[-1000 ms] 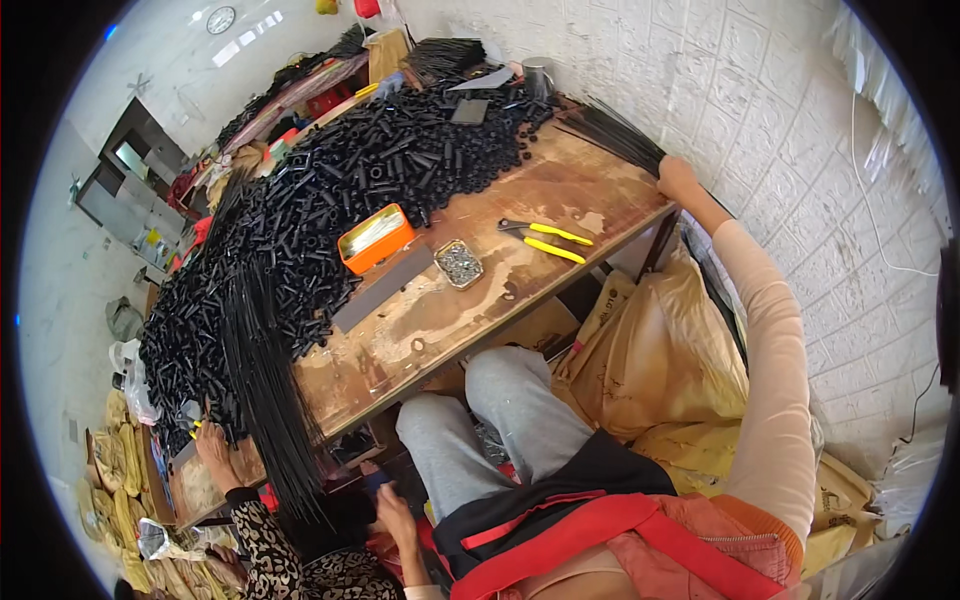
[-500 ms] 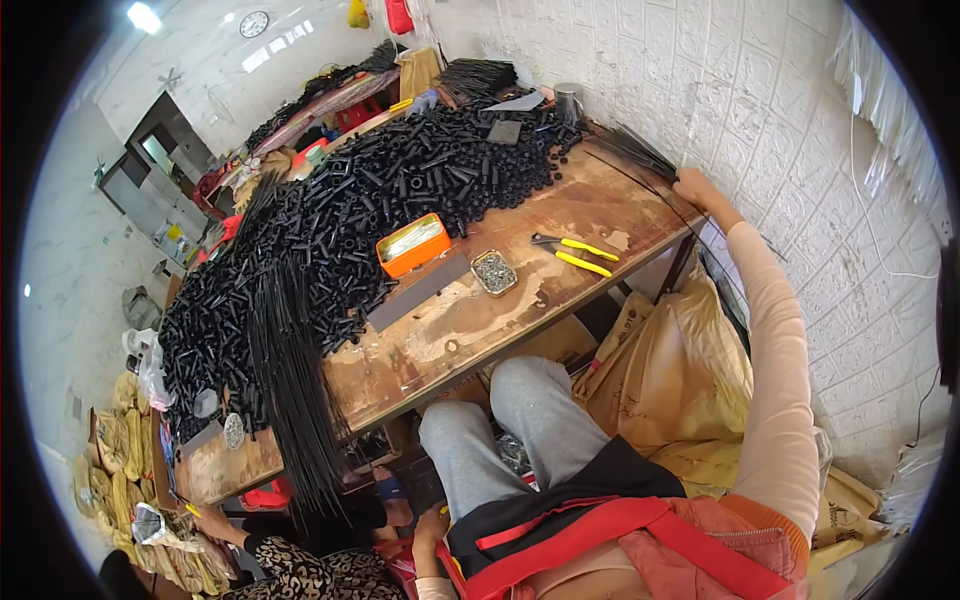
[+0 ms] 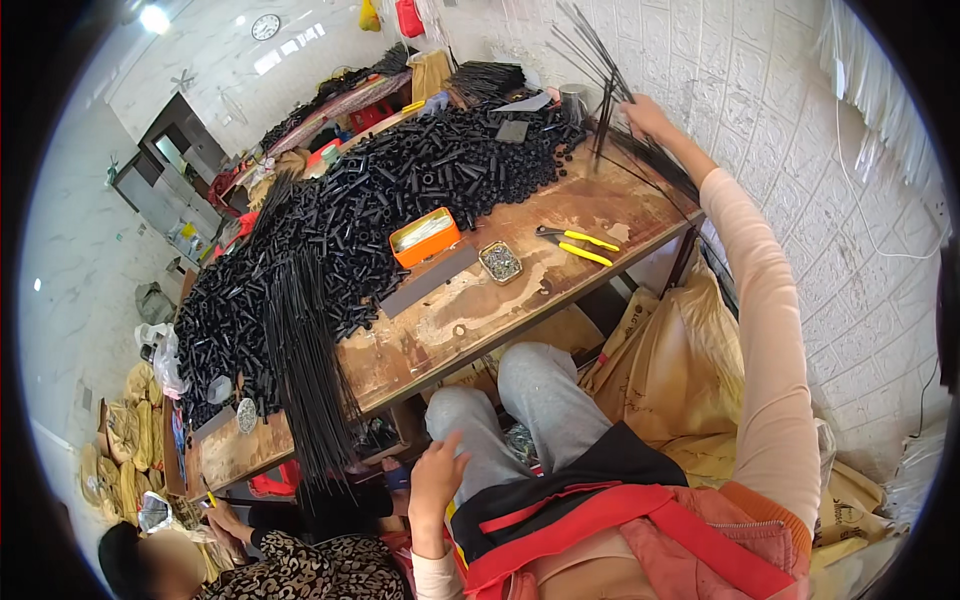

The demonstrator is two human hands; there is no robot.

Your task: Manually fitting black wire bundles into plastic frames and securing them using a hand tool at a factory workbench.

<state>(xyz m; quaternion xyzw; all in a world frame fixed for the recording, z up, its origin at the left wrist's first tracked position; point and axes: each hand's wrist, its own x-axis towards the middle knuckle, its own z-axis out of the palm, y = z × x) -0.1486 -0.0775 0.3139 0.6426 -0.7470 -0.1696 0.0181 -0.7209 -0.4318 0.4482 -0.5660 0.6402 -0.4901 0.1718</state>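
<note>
- The right hand (image 3: 645, 115) is closed around some thin black rods (image 3: 612, 78); how many it holds, and how tightly, I cannot tell.
- The rods may slide out or spread, I think, because the fingers hold them in one short place and the ends fan apart freely above and to the left of the grip.
- The upper ends could catch on the wall (image 3: 740, 100) behind the grip and bend, if the hand swings toward it.
- The metal mug (image 3: 573, 100), just left of the grip, could be knocked by a low swing of these ends.
- The loose rods (image 3: 662, 165), which lie below the grip, may be dragged along if some are tangled with the held ones.
- A wide sweep toward the body could also disturb the pliers (image 3: 590, 240) or spill the dish of metal bits (image 3: 500, 262), both nearer to the body than the grip.
- The held rods lie partly above the grip, pointing up and left; other dark lengths hang just left of it, blurred.
- The left hand (image 3: 435, 478) is half open and seems empty, well apart from the rods.
</note>
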